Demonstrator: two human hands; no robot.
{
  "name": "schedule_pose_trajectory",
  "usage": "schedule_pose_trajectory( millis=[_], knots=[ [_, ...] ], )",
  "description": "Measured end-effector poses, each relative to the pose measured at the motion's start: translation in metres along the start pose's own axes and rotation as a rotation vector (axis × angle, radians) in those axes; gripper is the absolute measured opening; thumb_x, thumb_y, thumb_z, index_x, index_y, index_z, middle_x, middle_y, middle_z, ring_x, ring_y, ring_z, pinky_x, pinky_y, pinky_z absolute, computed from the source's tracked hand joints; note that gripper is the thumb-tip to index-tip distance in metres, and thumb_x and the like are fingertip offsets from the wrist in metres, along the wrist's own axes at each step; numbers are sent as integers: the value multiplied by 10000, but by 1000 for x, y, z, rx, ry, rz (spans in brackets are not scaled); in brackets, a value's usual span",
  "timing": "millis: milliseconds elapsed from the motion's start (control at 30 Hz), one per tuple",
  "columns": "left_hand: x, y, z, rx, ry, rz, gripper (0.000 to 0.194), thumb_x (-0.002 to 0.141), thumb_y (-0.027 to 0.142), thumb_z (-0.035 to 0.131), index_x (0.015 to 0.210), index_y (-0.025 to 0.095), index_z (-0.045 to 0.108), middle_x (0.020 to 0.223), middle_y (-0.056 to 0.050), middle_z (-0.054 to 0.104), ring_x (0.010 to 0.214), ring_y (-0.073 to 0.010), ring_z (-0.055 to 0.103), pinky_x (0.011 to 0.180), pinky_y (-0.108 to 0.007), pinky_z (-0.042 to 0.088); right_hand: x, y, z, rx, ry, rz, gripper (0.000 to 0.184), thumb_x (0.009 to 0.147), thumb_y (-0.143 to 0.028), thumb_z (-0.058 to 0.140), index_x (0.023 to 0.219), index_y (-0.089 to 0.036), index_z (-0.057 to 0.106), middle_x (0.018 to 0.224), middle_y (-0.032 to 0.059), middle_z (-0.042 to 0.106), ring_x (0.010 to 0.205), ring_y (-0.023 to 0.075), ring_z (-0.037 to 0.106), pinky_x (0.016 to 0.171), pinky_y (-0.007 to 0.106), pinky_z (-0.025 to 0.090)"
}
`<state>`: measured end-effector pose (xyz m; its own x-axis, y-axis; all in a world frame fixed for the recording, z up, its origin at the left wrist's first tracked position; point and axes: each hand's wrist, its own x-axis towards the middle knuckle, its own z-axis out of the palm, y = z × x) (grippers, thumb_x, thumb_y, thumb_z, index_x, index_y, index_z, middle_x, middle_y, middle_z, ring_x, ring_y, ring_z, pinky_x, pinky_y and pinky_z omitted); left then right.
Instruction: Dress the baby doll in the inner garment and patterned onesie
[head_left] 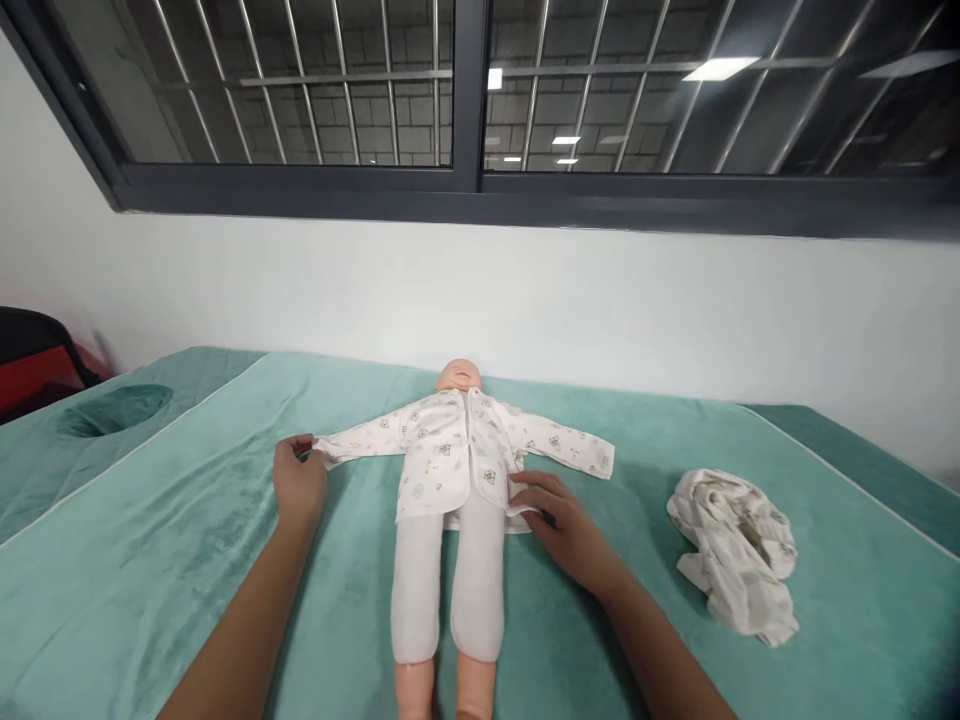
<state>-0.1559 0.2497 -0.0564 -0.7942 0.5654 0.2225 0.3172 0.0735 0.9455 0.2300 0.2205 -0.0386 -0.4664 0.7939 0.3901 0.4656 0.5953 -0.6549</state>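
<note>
A baby doll [459,375] lies on its back on a teal cloth [187,560], head toward the wall. It wears a white printed jacket [442,450] with both sleeves spread out, and white leggings [448,575]. My left hand [298,480] pinches the cuff of the sleeve on the left side, fingers closed. My right hand [559,520] rests at the jacket's lower hem on the right side, fingers curled on the fabric edge.
A crumpled white printed garment [739,550] lies on the cloth to the right. A white wall and a barred dark window [465,90] stand behind. A red and black object [34,360] sits at far left beside a round hollow [112,408] in the cloth.
</note>
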Motion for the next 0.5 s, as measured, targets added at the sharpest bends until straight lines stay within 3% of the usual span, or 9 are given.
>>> schedule_pose_trajectory(
  millis=[133, 300, 400, 500],
  knots=[
    [-2, 3, 0, 2, -7, 1, 288, 661, 206, 563, 948, 199, 545, 958, -36, 606, 928, -220, 581, 897, -391, 462, 0, -7, -4, 95, 39, 18, 135, 937, -262, 504, 935, -254, 639, 1256, 63, 600, 1217, 231, 531, 1056, 440, 433],
    [-1, 3, 0, -5, -14, -6, 276, 653, 226, 572, 927, 204, 550, 943, -32, 609, 911, -223, 580, 890, -390, 470, 0, -10, -4, 171, 62, 64, 205, 967, -359, 477, 879, -239, 618, 1275, 68, 600, 1223, 228, 539, 1061, 417, 432],
    [-1, 3, 1, -12, -4, -10, 277, 652, 225, 565, 928, 206, 551, 956, -33, 612, 923, -224, 578, 899, -389, 466, -1, -7, -2, 151, 91, 85, 193, 958, -385, 489, 1030, -256, 615, 1323, 71, 578, 1276, 244, 507, 1093, 452, 409],
    [0, 3, 1, -19, -2, -13, 284, 650, 218, 557, 933, 205, 551, 957, -33, 614, 918, -221, 580, 897, -386, 467, 0, -1, 2, 74, 33, 51, 404, 892, -413, 600, 1273, -298, 531, 1411, 65, 511, 1337, 265, 446, 1121, 481, 382]
  ],
)
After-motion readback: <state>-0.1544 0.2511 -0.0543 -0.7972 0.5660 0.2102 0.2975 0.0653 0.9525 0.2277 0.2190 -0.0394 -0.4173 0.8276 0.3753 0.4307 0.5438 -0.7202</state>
